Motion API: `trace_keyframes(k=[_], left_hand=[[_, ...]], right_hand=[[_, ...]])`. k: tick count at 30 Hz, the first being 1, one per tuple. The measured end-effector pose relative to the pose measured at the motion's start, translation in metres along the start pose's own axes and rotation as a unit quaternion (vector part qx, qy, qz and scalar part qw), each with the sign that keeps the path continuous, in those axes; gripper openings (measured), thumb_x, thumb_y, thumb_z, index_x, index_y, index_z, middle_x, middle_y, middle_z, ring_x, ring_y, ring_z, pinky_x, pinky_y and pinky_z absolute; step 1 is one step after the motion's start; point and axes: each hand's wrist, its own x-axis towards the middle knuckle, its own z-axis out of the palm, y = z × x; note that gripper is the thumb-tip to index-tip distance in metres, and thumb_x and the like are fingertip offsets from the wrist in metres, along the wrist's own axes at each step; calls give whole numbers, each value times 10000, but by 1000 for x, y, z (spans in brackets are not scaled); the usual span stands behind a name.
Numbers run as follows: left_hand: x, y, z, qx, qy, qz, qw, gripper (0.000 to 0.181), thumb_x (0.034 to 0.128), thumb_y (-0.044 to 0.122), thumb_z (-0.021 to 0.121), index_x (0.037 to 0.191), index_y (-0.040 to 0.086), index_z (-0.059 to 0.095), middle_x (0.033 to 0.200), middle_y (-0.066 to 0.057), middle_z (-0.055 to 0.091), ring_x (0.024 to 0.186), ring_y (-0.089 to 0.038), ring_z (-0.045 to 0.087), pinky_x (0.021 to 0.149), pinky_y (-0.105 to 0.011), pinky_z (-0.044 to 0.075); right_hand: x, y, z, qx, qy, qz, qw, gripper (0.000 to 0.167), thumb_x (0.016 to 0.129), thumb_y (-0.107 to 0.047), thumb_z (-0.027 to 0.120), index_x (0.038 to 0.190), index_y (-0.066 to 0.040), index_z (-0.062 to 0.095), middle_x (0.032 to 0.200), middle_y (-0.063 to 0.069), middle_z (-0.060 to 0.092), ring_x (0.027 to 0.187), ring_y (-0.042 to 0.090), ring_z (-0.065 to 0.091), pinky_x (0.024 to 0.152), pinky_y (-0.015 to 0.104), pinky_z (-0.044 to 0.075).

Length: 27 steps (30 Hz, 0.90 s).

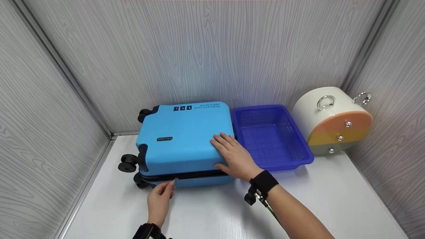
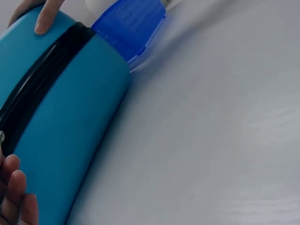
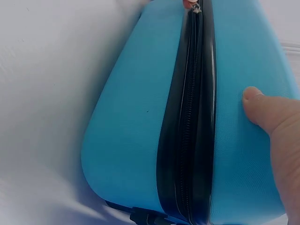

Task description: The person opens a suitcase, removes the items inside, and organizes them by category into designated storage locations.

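A light blue hard-shell suitcase (image 1: 189, 136) lies flat on the white table, its wheels pointing left. Along its front side runs a black zipper (image 3: 187, 117). My left hand (image 1: 160, 199) pinches the metal zipper pull (image 1: 176, 179) near the left end of that side; the pull also shows at the top of the right wrist view. On the suitcase's upper shell, near the front right corner, my right hand (image 1: 236, 158) rests with its fingers straight and spread. The right thumb (image 3: 262, 105) lies on the blue shell beside the zipper.
A blue plastic basket (image 1: 307, 156) stands against the suitcase's right side. Farther right is a rounded white container (image 1: 312, 103) with ring handles and a striped orange, yellow and green front. Grey wood-grain panels (image 1: 212, 49) enclose the table (image 1: 206, 212) at the back and sides.
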Motion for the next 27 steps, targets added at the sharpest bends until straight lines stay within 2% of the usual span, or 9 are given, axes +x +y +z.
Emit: trace_keyframes(k=[6,12,20,27], left_hand=[[11,-4,-29,166,444,-99,9988,291,1044,274,627,1184,41,729,1122,-177,706,995,-315,666,751,-251,566],[18,-8,-54,326,797,26,9963,362,1049,340,604,1210,33,707,1113,-174,719,947,-280,678,729,-209,558],[28,-11,-72,710,1033,249,9918,357,1061,340,576,1208,41,705,1113,-177,716,881,-171,660,702,-167,534],[36,-15,-87,948,1302,415,9861,360,1065,333,565,1209,38,713,1116,-155,724,982,-252,647,702,-140,495]], right_hand=[[0,2,-2,65,-41,75,9999,864,947,-458,728,1616,-108,308,1660,113,289,1542,297,200,1250,434,128],[0,3,-4,115,0,40,9999,858,949,-446,731,1612,-97,313,1656,124,295,1540,308,207,1251,434,120],[1,3,-2,66,6,-8,10000,865,944,-440,739,1613,-97,312,1655,119,299,1540,297,208,1249,441,135],[-1,-3,1,111,2,76,9999,861,938,-453,741,1609,-107,328,1654,112,303,1540,297,209,1249,445,132]])
